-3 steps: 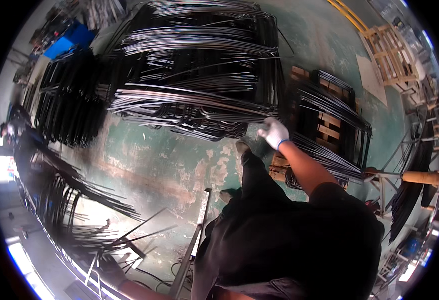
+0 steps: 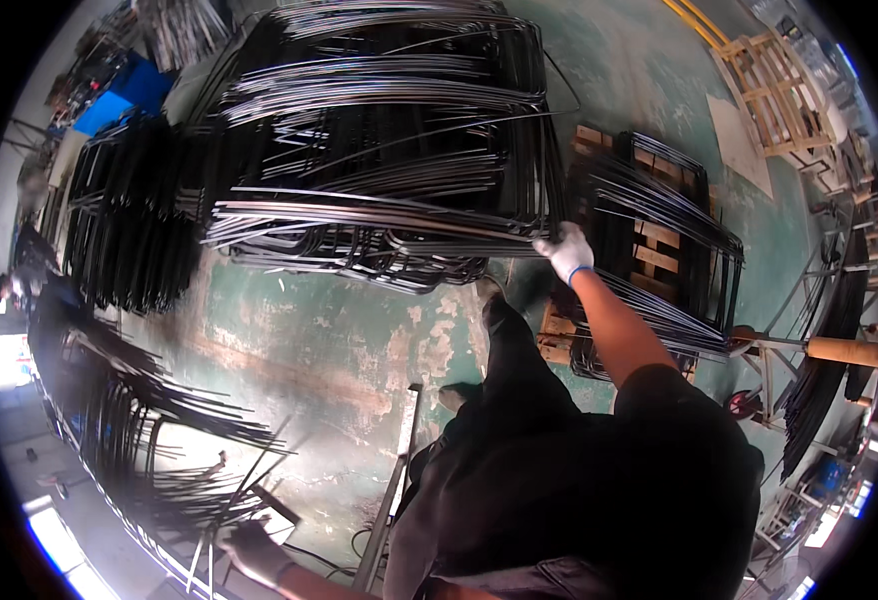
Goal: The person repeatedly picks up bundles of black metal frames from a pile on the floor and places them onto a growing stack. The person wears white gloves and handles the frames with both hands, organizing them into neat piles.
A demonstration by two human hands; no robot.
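**Gloved hand on the frame stack**

Worn green workshop floor [image 2: 359, 340] lies under everything, its paint flaked to pale patches. On it, the big stack of bent black metal frames [image 2: 389, 150] fills the upper middle of the view. The right hand [image 2: 567, 252], in a white glove with a blue cuff, is closed on the near corner of a top frame [image 2: 459, 225], fingers curled over the rod. Against the picture a moment earlier, hand and frame sit in almost the same place, so the grip seems settled, not shifting.

Just right of the fingers, a second pile of frames [image 2: 659, 250] rests on a wooden pallet [image 2: 659, 235]. Below the fingers stand the person's dark trousers [image 2: 519, 400].

The left hand [image 2: 249, 550], low at the picture's edge, touches thin rods [image 2: 199, 560]; whether its fingers clasp them I cannot tell.

Farther off: a pale flat sheet [image 2: 734, 145] on the floor at upper right, a wooden crate [image 2: 769, 95] beyond it, a blue panel [image 2: 124, 95] at upper left. No labels are legible.
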